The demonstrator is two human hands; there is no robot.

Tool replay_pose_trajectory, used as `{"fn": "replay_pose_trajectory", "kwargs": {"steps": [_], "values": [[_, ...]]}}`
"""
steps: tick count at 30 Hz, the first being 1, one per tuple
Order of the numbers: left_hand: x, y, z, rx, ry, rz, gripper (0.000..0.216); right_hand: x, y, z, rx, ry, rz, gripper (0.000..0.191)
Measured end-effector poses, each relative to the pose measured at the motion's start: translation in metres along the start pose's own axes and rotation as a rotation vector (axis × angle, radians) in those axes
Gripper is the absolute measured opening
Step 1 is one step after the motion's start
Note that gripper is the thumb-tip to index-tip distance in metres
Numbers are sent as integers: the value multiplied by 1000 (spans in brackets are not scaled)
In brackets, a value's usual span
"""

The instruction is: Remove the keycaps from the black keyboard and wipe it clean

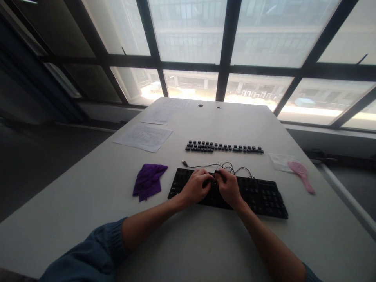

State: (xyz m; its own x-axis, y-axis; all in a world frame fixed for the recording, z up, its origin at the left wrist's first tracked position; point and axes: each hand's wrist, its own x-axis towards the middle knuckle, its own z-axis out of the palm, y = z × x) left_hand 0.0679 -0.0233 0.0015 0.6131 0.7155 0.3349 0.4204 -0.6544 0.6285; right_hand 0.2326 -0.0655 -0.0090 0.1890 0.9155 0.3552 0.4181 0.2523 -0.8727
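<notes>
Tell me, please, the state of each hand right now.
Left hand: curled over the keyboard; whether it holds anything cannot be told.
Right hand: closed on a small dark piece.

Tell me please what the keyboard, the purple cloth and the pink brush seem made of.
Keyboard: probably black plastic, fairly matte, as its dark surface shows little shine. Cloth: soft fabric with a dull finish, judging by its folds and uneven edges; the fibre is unclear. Brush: likely plastic, smooth-looking, given its even colour and rigid shape.
</notes>
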Motion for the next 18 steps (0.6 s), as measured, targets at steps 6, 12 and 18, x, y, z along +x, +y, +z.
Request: {"fn": "replay_pose_trajectory", "kwargs": {"steps": [6, 12, 18], "values": [[0, 1, -1, 4, -11, 0, 20, 1, -1, -1, 11, 8, 22, 24], [1, -3, 0, 33, -25, 5, 9, -1, -2, -1, -58, -37, -28, 22], [4, -6, 2, 129, -86, -9, 11, -5, -2, -1, -107, -28, -86, 22]]}}
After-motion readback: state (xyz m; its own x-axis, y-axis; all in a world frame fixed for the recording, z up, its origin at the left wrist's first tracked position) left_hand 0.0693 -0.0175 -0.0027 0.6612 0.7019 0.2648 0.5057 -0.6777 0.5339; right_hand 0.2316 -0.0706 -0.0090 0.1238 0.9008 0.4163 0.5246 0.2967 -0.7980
